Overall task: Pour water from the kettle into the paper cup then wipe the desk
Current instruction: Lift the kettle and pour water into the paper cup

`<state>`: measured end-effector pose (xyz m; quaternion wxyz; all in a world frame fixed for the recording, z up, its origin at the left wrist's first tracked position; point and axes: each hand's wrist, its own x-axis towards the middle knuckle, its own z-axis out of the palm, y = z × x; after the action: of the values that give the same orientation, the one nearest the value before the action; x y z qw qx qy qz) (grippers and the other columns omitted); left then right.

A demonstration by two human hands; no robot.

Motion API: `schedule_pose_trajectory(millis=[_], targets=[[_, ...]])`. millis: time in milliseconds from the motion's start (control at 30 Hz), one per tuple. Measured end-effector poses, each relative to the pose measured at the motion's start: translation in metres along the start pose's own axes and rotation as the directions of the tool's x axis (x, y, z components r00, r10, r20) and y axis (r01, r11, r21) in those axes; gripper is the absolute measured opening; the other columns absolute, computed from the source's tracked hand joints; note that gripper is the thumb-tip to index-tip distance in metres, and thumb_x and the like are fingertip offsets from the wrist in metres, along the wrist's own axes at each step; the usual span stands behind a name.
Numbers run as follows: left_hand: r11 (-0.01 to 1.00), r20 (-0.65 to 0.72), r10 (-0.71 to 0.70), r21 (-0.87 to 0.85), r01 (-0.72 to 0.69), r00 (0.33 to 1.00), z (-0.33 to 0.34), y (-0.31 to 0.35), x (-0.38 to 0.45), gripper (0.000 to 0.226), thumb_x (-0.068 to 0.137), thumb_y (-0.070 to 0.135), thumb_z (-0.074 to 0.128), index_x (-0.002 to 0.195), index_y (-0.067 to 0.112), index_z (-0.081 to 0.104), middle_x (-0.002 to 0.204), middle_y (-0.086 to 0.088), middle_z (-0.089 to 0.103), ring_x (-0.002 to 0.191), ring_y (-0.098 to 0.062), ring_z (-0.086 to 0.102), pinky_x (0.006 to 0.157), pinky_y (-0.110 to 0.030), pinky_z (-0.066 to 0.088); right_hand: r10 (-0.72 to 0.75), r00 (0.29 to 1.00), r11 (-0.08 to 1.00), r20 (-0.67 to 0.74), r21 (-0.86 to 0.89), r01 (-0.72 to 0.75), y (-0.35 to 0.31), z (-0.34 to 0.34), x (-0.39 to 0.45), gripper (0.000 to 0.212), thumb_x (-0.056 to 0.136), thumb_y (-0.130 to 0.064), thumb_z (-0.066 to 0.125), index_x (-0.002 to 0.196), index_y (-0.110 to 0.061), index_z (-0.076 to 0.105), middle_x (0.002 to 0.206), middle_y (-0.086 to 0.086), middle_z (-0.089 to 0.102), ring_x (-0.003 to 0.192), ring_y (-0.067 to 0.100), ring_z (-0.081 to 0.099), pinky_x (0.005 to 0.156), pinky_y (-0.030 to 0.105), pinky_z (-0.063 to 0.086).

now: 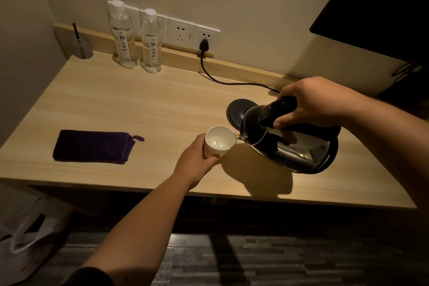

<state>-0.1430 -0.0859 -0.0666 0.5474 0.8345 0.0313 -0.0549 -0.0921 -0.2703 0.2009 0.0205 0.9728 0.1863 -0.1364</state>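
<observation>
**A:** What could go wrong here, starting from the near edge?

**B:** The paper cup (219,141) stands on the tabletop (144,109) not far from its front edge, with the left hand (197,161) wrapped round its side. The kettle (287,139) is tipped just right of the cup, spout at the rim, the right hand (311,102) closed on the handle. Paper walls are soft, so I'd judge a hard squeeze could buckle the cup and slop water over the fingers (scalding, if it's hot).

**A:** And the pour itself?

**B:** Too much tilt and water could overshoot the small mouth onto the wood, or run off the front edge to the floor.

**A:** Anything behind the cup?

**B:** The kettle's base (236,110) sits just beyond it, its cord (222,81) running back to a wall socket (205,38). Splash there is the worst case.

**A:** The cloth?

**B:** The dark folded cloth (92,146) lies well left of the cup, untouched.

**A:** What can't you make out?

**B:** The stream is barely visible in this dim light, and the cup's fill level is unclear. The kettle hides the tabletop beneath it
</observation>
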Motion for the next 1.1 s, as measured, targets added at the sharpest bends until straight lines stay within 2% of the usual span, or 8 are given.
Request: schedule_pose_trajectory(millis=[133,433,567,667,800,933,1000,1100], targets=[[1.000,-0.001,0.002,0.002,-0.002,1.000,0.000,0.001,0.000,0.064,0.081,0.034,0.071,0.136,0.032,0.038,0.118,0.013,0.057,0.102,-0.009,0.053,0.076,-0.026,0.043,0.022,1.000,0.999,-0.002,0.037,-0.022,0.004,0.002,-0.001,0.044,0.071,-0.043,0.077,0.107,-0.021,0.066,0.089,0.002,0.066,0.078,0.017,0.059,0.058,0.025,0.046],[1.000,-0.006,-0.003,0.000,0.003,1.000,-0.001,0.002,0.000,0.063,0.081,0.034,0.071,0.135,0.032,0.038,0.114,0.016,0.054,0.101,-0.010,0.052,0.077,-0.028,0.043,0.039,0.999,0.997,-0.004,0.065,-0.039,0.004,0.003,-0.003,0.040,0.071,-0.042,0.077,0.103,-0.022,0.065,0.089,0.001,0.065,0.077,0.015,0.058,0.061,0.026,0.047],[1.000,-0.007,-0.005,-0.017,0.005,1.000,-0.001,0.002,-0.001,0.065,0.080,0.034,0.072,0.136,0.034,0.039,0.120,0.014,0.058,0.104,-0.009,0.054,0.079,-0.029,0.045,0.102,0.995,0.968,-0.015,0.233,-0.095,0.017,0.009,-0.011,0.036,0.072,-0.035,0.078,0.102,-0.021,0.064,0.089,-0.003,0.062,0.080,0.011,0.055,0.062,0.022,0.042],[1.000,-0.002,-0.013,-0.019,0.013,1.000,-0.001,0.003,-0.001,0.066,0.080,0.034,0.072,0.137,0.034,0.038,0.121,0.013,0.058,0.104,-0.009,0.053,0.078,-0.027,0.043,0.203,0.979,0.864,-0.028,0.475,-0.166,0.032,0.027,-0.027,0.029,0.072,-0.027,0.078,0.096,-0.025,0.063,0.089,-0.002,0.062,0.082,0.012,0.057,0.063,0.025,0.041],[1.000,0.004,-0.019,0.006,0.019,1.000,0.000,0.002,0.000,0.065,0.081,0.033,0.072,0.137,0.033,0.038,0.121,0.014,0.056,0.104,-0.009,0.052,0.078,-0.027,0.042,0.342,0.937,0.639,-0.079,0.750,-0.169,0.054,0.060,-0.053,0.022,0.075,-0.020,0.076,0.092,-0.024,0.063,0.084,0.004,0.060,0.075,0.018,0.056,0.064,0.031,0.042],[1.000,0.006,-0.027,-0.007,0.027,1.000,0.001,0.002,0.000,0.064,0.080,0.033,0.072,0.134,0.035,0.039,0.119,0.015,0.057,0.104,-0.010,0.054,0.079,-0.029,0.045,0.540,0.832,0.421,-0.129,0.897,-0.134,0.076,0.098,-0.071,0.017,0.081,-0.019,0.072,0.092,-0.028,0.062,0.087,0.008,0.060,0.078,0.024,0.055,0.073,0.039,0.045],[0.999,0.005,-0.033,-0.015,0.033,0.999,0.001,0.002,0.000,0.064,0.079,0.033,0.072,0.134,0.036,0.039,0.117,0.017,0.057,0.104,-0.009,0.054,0.079,-0.029,0.046,0.616,0.774,0.353,-0.146,0.930,-0.105,0.084,0.114,-0.076,0.014,0.083,-0.023,0.069,0.093,-0.030,0.063,0.088,0.006,0.060,0.080,0.024,0.056,0.074,0.039,0.046],[0.999,0.009,-0.033,-0.007,0.033,0.999,0.001,0.004,0.000,0.062,0.081,0.032,0.073,0.133,0.034,0.040,0.109,0.020,0.054,0.098,-0.005,0.052,0.072,-0.021,0.041,0.732,0.664,0.272,-0.155,0.959,-0.076,0.095,0.137,-0.081,0.011,0.086,-0.028,0.068,0.094,-0.033,0.062,0.087,0.003,0.060,0.080,0.020,0.056,0.074,0.034,0.046]])
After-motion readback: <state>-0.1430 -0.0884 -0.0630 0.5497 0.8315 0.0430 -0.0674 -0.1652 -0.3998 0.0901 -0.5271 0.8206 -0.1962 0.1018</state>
